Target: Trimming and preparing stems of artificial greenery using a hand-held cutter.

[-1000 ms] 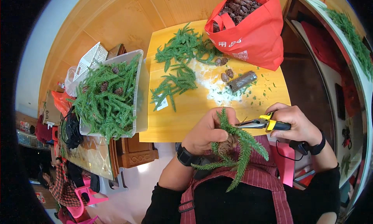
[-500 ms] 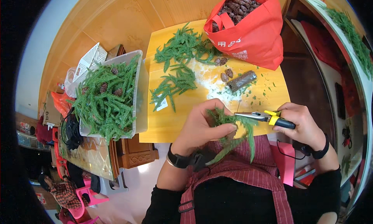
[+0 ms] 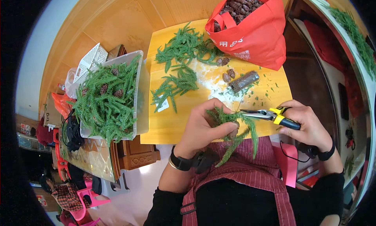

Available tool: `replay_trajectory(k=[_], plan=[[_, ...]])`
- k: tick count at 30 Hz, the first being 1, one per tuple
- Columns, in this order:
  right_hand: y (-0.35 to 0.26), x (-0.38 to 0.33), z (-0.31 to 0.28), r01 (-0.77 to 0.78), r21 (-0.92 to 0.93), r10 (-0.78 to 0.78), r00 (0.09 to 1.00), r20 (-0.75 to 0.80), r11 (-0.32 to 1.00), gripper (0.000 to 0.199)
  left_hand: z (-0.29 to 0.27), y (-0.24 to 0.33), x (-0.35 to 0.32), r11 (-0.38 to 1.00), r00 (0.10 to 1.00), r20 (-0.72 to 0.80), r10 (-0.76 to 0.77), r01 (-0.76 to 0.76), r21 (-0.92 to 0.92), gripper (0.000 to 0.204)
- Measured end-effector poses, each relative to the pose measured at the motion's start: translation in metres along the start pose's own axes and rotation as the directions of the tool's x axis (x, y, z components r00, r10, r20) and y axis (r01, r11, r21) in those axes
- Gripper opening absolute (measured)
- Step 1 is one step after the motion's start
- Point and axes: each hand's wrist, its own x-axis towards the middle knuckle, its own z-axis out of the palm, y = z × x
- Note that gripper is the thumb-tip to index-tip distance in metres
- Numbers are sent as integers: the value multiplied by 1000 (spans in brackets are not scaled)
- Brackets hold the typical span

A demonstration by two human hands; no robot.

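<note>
My left hand [image 3: 205, 126] grips a small bundle of green evergreen sprigs [image 3: 235, 130] at the near edge of the yellow table [image 3: 172, 124]. The sprigs hang down over my striped apron. My right hand [image 3: 307, 124] holds pliers with yellow and black handles [image 3: 270, 115]. The plier jaws point left and meet the top of the bundle. A thin wire seems to rise from the bundle, too fine to be sure.
Loose green sprigs [image 3: 178, 65] lie on the table, with pine cones [image 3: 226, 68] and a dark wire spool [image 3: 243, 81]. A red bag of pine cones [image 3: 254, 30] stands at the back right. A clear bin of sprigs and cones [image 3: 111, 96] sits at the left.
Both hands have moved up from my lap to the table edge. The bundle has turned, and the plier jaws have come against its top.
</note>
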Motion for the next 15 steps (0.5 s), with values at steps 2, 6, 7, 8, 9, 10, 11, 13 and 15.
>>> replay_trajectory(k=[2, 6, 7, 8, 9, 10, 11, 13, 15], plan=[[5, 2, 0, 79, 34, -81, 995, 55, 996, 25, -3, -5, 1, 992, 999, 44, -29, 34, -118, 21], [7, 6, 3, 127, 56, -129, 991, 25, 990, 23, -4, -13, 2, 942, 989, 121, -87, 121, -313, 25], [7, 7, 5, 132, 57, -133, 991, 17, 990, 22, -4, -14, 3, 927, 985, 113, -128, 160, -340, 30], [7, 7, 5, 137, 57, -138, 990, 8, 989, 22, -4, -15, 3, 927, 985, 113, -128, 159, -340, 30], [7, 8, 6, 138, 57, -138, 990, 8, 989, 22, -5, -17, 3, 922, 986, 117, -122, 156, -354, 30], [8, 8, 7, 137, 60, -138, 990, 5, 989, 22, -6, -18, 3, 917, 986, 121, -117, 154, -368, 30], [8, 8, 7, 136, 64, -137, 991, 3, 989, 22, -6, -17, 3, 917, 986, 120, -118, 154, -367, 30], [8, 8, 7, 132, 72, -133, 991, 5, 989, 23, -6, -15, 2, 933, 985, 108, -137, 165, -319, 30], [8, 8, 8, 127, 79, -128, 992, 7, 989, 23, -8, -15, 2, 943, 984, 112, -137, 165, -289, 31]])
